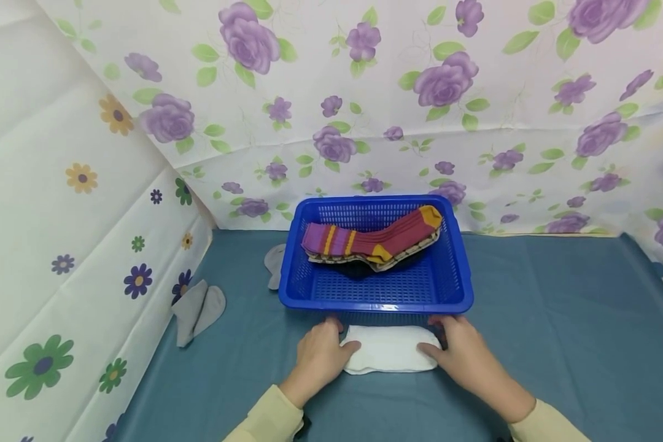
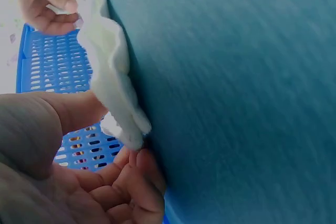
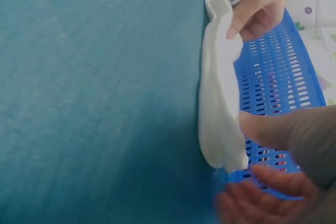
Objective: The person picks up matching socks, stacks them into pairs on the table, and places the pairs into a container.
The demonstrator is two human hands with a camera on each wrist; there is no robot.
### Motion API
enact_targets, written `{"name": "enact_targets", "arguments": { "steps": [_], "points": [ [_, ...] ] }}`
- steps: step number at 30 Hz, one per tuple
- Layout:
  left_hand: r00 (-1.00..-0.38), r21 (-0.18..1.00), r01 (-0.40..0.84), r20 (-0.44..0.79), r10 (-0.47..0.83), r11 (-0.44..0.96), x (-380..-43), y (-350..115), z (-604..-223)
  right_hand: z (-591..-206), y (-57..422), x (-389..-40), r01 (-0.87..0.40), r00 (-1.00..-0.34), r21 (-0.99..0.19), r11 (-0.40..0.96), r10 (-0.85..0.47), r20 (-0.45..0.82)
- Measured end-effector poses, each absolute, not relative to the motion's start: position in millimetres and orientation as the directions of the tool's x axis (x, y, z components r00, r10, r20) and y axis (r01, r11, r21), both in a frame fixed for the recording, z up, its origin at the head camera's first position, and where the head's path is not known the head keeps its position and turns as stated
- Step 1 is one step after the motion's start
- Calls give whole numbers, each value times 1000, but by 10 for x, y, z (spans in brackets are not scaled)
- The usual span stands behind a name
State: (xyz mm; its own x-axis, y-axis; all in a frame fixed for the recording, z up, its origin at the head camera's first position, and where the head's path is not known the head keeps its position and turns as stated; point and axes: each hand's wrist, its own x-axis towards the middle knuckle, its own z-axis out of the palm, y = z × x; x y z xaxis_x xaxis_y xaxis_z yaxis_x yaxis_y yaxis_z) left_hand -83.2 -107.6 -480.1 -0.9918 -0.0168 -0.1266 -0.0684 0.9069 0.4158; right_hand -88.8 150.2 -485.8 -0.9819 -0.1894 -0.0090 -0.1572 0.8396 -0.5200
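A folded pair of white socks (image 1: 392,348) lies lengthwise just in front of the blue basket (image 1: 376,306), low over the teal table cover. At its left end my left hand (image 1: 321,350) grips it, thumb on top and fingers around the far side. My right hand (image 1: 466,353) holds the opposite end the same way, thumb (image 3: 265,129) against the cloth. From the left wrist, the layered, wavy edge of the white socks (image 2: 110,66) shows between both hands. Inside the basket, maroon, purple and yellow striped socks (image 1: 372,239) lie on top of patterned and black ones.
Grey socks (image 1: 199,310) lie at the left by the flowered side sheet. Another grey sock (image 1: 274,265) sits partly hidden behind the basket's left side. A floral sheet (image 1: 337,92) hangs as a wall behind the basket. Teal cover (image 1: 558,307) extends to the right.
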Motion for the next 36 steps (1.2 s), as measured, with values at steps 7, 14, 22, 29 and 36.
{"name": "enact_targets", "arguments": {
  "steps": [7,14,22,29,36],
  "points": [
    [-987,375,-80,-162,-19,924,-860,-1055,-4810,-4891,1477,-911,-134,-967,-487,863,-222,-127],
    [-979,387,-40,-201,42,921,-872,-1028,-4800,-4879,1427,-945,-109,-960,-505,856,-223,-171],
    [-989,450,46,-104,103,892,-805,-1007,-4841,-4868,1415,-906,-146,-964,-613,776,-250,-87],
    [-984,609,86,-72,162,789,-814,-1042,-4828,-4811,1420,-859,-184,-965,-640,747,-261,-27],
    [-976,749,93,-63,210,657,-805,-1133,-4826,-4712,1431,-783,-191,-951,-635,748,-301,-68]
  ]
}}
